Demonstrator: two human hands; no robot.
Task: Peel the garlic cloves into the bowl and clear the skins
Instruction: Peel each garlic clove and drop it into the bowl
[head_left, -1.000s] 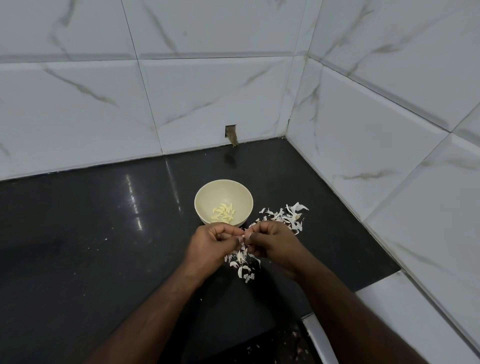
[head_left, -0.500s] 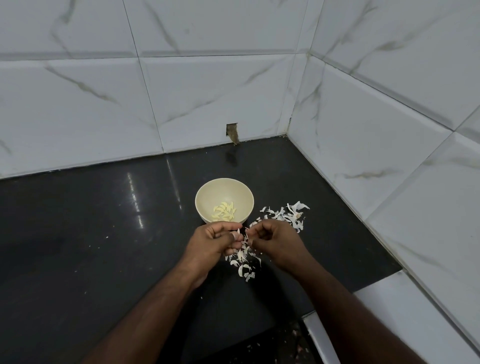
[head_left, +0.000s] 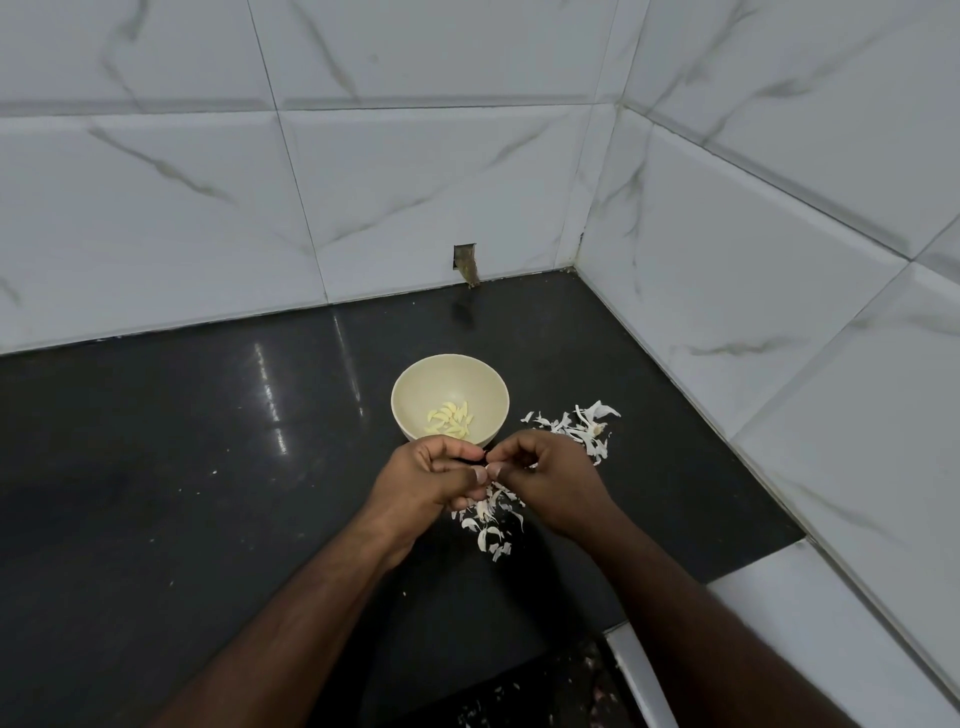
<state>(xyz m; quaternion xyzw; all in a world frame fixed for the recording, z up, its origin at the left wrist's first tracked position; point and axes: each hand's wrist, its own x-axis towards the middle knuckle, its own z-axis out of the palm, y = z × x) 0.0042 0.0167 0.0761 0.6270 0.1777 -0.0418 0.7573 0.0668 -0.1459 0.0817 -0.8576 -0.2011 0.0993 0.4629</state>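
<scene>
The clove I am working on is hidden between my fingertips, just on my side of the bowl (head_left: 450, 397) and above the table (head_left: 208, 467); I cannot make out the clove itself, only that my left hand (head_left: 426, 475) and my right hand (head_left: 545, 480) meet thumb to thumb with the fingers curled in, pinching something very small. I judge it light, hard and a little slippery once bare, so the hold belongs on its ends, with a nail working the papery skin loose at the tip (the skin tears easily and weighs nothing, so it drifts rather than drops). Peeled cloves (head_left: 450, 418) lie pale yellow in the bottom of the bowl. Skins (head_left: 488, 519) are scattered on the table under my hands, and a second heap of skins (head_left: 576, 428) lies just right of the bowl, near the tiled wall (head_left: 727, 260). They will need gathering by sweeping, not picking
</scene>
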